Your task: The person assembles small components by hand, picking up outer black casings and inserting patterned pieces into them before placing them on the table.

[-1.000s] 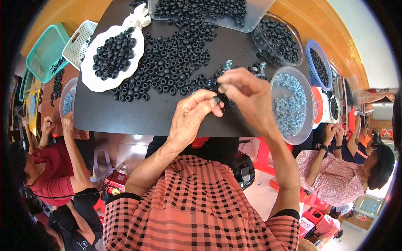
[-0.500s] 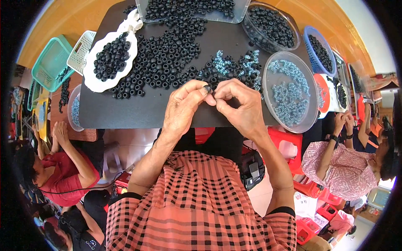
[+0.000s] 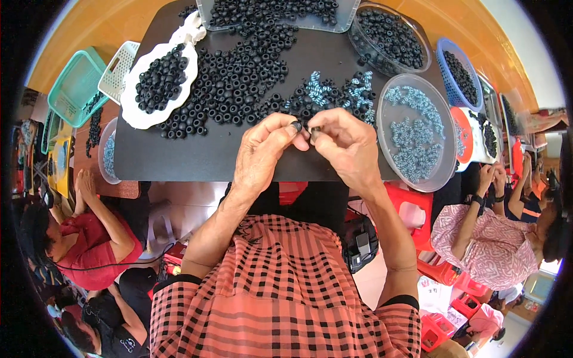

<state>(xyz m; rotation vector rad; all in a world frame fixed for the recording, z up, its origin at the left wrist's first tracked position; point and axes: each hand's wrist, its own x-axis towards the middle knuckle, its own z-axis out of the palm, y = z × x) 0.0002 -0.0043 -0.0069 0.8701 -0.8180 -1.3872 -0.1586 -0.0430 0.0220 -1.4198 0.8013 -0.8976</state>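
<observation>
My left hand point(image 3: 261, 149) pinches a small black ring-shaped part point(image 3: 297, 126) between thumb and fingertips. Close by on the right, my right hand point(image 3: 351, 146) is closed in a pinch, thumb against forefinger; whatever it holds is too small and hidden to name. Both hands meet above the near part of the dark table point(image 3: 173, 164). Just beyond them lies a spread of black ring-shaped parts point(image 3: 239, 89). Blue-and-white striped coiled pieces point(image 3: 317, 89) lie among the parts beyond my right hand.
A white scalloped plate point(image 3: 132, 113) bears more black parts at left. A clear tub point(image 3: 206, 24) and a round clear bowl point(image 3: 425, 59) hold black parts at the back. Striped coils fill a clear container point(image 3: 391, 161) at right. People sit at both sides.
My right hand has shifted slightly right, away from the left, and its thumb and forefinger have turned. The left hand keeps hold of the black part, almost still.
</observation>
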